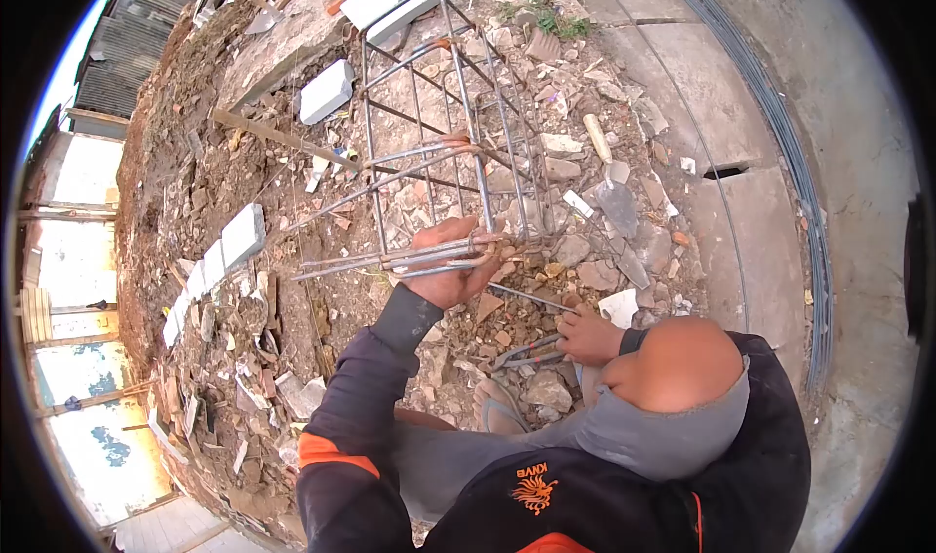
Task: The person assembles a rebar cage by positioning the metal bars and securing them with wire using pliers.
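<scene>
A cage of tied steel rebar [475,163] rises in front of me, with bent stirrups around its long bars. My left hand [450,265] is closed around its near end, where several bar ends and a stirrup come together. Lower right, beside my bent knee, my right hand [588,335] has its fingers closed at the end of a thin steel rod [531,297]. Just left of that hand is a tool with two reddish and grey arms [531,351], perhaps pincers; whether the hand also grips it I cannot tell.
A trowel [614,202] with a wooden handle lies on the rubble at right. White blocks [327,92] are scattered left and behind the cage. A wooden stake [283,138] juts in from the left. Long steel bars [780,114] run along the wall at right, over concrete slabs [751,231].
</scene>
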### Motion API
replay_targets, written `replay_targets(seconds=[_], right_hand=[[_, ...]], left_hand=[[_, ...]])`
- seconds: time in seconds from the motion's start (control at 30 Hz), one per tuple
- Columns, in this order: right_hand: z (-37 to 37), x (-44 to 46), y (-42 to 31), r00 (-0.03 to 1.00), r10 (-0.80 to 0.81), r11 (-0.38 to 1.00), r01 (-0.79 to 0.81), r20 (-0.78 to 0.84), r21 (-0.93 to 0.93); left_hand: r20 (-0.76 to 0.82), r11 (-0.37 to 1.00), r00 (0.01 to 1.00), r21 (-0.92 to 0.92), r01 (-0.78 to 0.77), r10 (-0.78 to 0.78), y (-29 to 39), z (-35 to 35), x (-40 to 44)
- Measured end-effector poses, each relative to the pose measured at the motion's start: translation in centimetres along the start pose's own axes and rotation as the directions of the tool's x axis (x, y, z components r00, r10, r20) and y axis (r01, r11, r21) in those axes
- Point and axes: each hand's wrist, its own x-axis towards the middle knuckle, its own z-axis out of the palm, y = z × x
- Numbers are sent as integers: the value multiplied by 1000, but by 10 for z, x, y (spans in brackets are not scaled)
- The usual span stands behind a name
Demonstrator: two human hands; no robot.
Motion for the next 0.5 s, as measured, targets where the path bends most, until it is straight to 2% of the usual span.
replay_targets(seconds=[0.1, 0.17, 0.23, 0.27, 0.33, 0.43, 0.5], right_hand=[[17, 11, -7, 1000, -5, 994, 3, -17, -111], [13, 14, -2, 998, -52, 995, 49, -27, -85], [2, 20, 1, 999, 10, 989, -15, 38, 145], [-5, 17, 5, 999, 5, 991, -10, 40, 135], [-35, 8, 10, 949, 112, 894, -226, 295, 387], [-60, -50, 23, 983, 181, 877, -179, 37, 446], [-60, -110, 30, 954, 299, 909, -280, -15, 308]], left_hand=[[-36, 1000, 999, -8, 10, -10, 4, 1, 4], [-14, 999, 999, -26, 45, -45, 7, -2, 7], [-14, 1000, 1000, 26, 11, -11, 6, -4, 9], [-10, 999, 1000, 54, -7, 7, 8, -5, 9], [-45, 998, 998, 46, -45, 47, 9, -4, 10], [-85, 995, 993, 66, -73, 79, 9, -3, 7], [-84, 994, 994, 90, -62, 69, 12, -6, 5]])
